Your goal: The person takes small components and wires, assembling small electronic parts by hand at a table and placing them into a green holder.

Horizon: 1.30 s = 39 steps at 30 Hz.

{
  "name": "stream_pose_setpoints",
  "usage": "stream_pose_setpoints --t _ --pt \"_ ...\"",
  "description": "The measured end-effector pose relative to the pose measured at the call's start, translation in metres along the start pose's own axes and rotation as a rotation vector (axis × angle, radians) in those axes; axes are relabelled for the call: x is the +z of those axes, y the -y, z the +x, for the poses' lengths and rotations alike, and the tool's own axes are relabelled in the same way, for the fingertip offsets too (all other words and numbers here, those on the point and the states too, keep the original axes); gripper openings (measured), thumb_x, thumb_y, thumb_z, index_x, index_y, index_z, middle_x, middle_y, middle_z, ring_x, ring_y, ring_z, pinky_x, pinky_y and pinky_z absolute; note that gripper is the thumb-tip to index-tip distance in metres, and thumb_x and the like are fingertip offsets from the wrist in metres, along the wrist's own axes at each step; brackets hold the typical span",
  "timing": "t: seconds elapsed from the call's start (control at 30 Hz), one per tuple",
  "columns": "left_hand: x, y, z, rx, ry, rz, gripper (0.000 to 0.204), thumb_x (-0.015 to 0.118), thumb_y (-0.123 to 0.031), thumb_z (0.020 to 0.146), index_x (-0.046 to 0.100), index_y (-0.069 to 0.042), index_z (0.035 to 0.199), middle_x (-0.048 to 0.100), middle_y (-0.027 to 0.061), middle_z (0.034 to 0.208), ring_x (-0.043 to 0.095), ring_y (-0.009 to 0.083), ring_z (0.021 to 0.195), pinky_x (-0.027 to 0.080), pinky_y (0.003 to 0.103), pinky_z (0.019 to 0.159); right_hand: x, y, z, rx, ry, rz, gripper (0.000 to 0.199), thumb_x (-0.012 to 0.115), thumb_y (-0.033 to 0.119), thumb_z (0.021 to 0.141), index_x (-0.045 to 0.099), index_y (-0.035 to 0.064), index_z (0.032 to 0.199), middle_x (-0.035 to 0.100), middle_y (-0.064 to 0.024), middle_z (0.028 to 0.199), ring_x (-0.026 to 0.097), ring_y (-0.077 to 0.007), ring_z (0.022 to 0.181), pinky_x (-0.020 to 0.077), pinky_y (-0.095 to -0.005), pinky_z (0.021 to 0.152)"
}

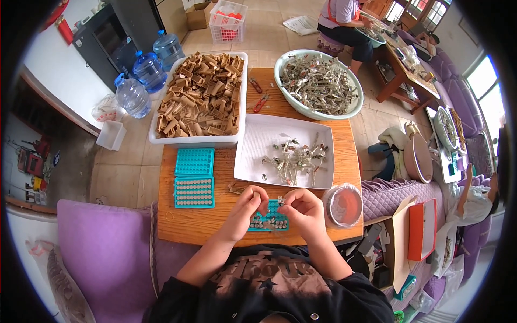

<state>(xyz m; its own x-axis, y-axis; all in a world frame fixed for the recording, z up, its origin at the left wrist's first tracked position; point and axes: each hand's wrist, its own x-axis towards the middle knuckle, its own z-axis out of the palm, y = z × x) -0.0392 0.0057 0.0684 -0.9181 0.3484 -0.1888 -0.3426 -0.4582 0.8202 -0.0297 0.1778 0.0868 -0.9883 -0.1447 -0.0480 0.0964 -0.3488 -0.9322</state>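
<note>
Both my hands are raised over a small teal tray (pixel 274 228) near the table's front edge; several small round silvery parts sit in it. My right hand (pixel 306 213) is closed in a pinch on a tiny silvery-and-dark part (pixel 280 201). Just left of it, my left hand (pixel 243 214) is also closed, thumb against fingers, and what it pinches is too small to make out. A brown plastic piece (pixel 236 190) lies beyond the left hand. Further off, a white cardboard tray (pixel 253 156) carries a loose heap of wired small parts (pixel 295 161).
A white bin (pixel 243 91) of brown plastic pieces and a basin (pixel 280 81) of wired parts stand at the back, red-handled pliers (pixel 260 103) between them. Teal trays (pixel 194 161) lie left; a round tub (pixel 344 204) stands right. Another person (pixel 344 21) sits working beyond.
</note>
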Motion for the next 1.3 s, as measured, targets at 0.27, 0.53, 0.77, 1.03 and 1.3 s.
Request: stream_pose_setpoints --t 0.27,0.53,0.77,1.03,1.3 --pt "-0.011 0.004 0.001 0.007 0.21 -0.307 0.028 0.049 -0.023 0.093 0.046 -0.004 0.113 0.046 0.0014 0.089 0.047 0.0106 0.074 0.041 0.024 0.065 0.0 -0.016 -0.004 0.092 0.062 0.152 0.008 0.061 0.002 0.084 0.054 0.0013 0.088 0.061 -0.0052 0.084 0.059 -0.0111 0.079 0.0478 -0.024 0.072" --pt "-0.001 0.003 -0.01 0.265 0.158 0.249 0.039 0.055 -0.023 0.091 0.046 -0.003 0.124 0.04 0.0048 0.111 0.045 0.013 0.098 0.039 0.026 0.085 0.008 -0.011 -0.005 0.146 0.093 0.106 0.007 0.061 0.004 0.084 0.056 0.0008 0.089 0.06 -0.0025 0.086 0.057 -0.0091 0.08 0.0458 -0.0225 0.073" --pt "-0.005 0.0 -0.011 0.294 0.178 0.346 0.038 0.064 -0.015 0.084 0.055 -0.003 0.119 0.044 0.0036 0.11 0.044 0.0127 0.102 0.038 0.025 0.087 0.012 -0.011 -0.003 0.152 0.13 0.158 0.011 0.066 0.006 0.083 0.056 0.0026 0.084 0.058 0.0 0.089 0.054 -0.0066 0.081 0.0441 -0.0216 0.074" --pt "-0.012 0.005 -0.015 0.128 0.255 0.065 0.04 0.07 -0.02 0.08 0.059 -0.003 0.113 0.06 0.007 0.101 0.056 0.0135 0.09 0.045 0.026 0.081 -0.002 -0.021 0.007 0.258 0.414 0.271 0.037 0.073 0.007 0.077 0.044 0.0086 0.1 0.051 0.0007 0.084 0.054 -0.0095 0.089 0.048 -0.0253 0.076" --pt "-0.002 0.008 -0.015 0.237 -0.03 0.105 0.036 0.056 -0.009 0.09 0.047 -0.002 0.123 0.059 0.0107 0.11 0.058 0.0175 0.102 0.047 0.03 0.088 0.018 -0.019 -0.001 0.037 0.128 -0.273 0.054 0.064 0.005 0.083 0.033 0.0038 0.127 0.061 -0.0089 0.093 0.063 -0.0141 0.085 0.0504 -0.0272 0.071"
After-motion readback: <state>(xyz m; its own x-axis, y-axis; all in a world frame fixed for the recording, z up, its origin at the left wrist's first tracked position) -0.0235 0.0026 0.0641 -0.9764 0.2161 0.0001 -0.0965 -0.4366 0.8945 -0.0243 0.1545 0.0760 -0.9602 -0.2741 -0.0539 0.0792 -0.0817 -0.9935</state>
